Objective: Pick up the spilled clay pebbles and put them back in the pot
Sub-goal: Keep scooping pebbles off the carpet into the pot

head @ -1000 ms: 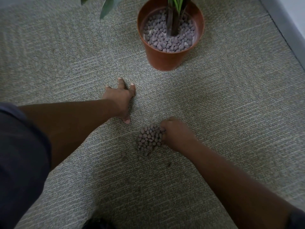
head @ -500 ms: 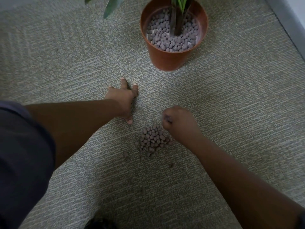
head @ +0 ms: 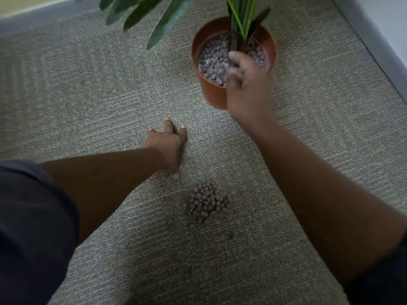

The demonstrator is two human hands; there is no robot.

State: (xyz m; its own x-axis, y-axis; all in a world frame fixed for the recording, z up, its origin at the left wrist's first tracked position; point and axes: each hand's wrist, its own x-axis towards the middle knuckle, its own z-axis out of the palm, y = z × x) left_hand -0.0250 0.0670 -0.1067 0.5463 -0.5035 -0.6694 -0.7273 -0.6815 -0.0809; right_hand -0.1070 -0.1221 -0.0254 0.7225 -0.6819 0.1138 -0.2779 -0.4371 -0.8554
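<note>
Carpet: grey-green ribbed carpet covers the floor across the whole frame, with a pale baseboard running down the upper right corner.
Pot: an orange plastic pot stands upright on the carpet in the upper middle of the frame, filled nearly to the rim with grey-purple pebbles.
Plant: green stems rise from the middle of the pot, and long dark leaves hang in from the upper left.
Spilled pile: a small heap of clay pebbles lies on the carpet at the centre of the frame, well below the pot, with a few loose ones scattered just beside it to the lower left and lower right.
Right hand: the right hand hovers over the near rim of the pot, blurred, back of the hand towards us. Its fingers are loosely spread and relaxed over the pebbles inside; I cannot tell whether any pebbles remain in the palm.
Left hand: the left hand rests flat on the carpet at centre left, fingers straight and splayed, thumb pointing down towards the heap; it holds nothing and sits just above the spilled pile without touching it.
Sleeve: a dark blue sleeve fills the lower left corner.
</note>
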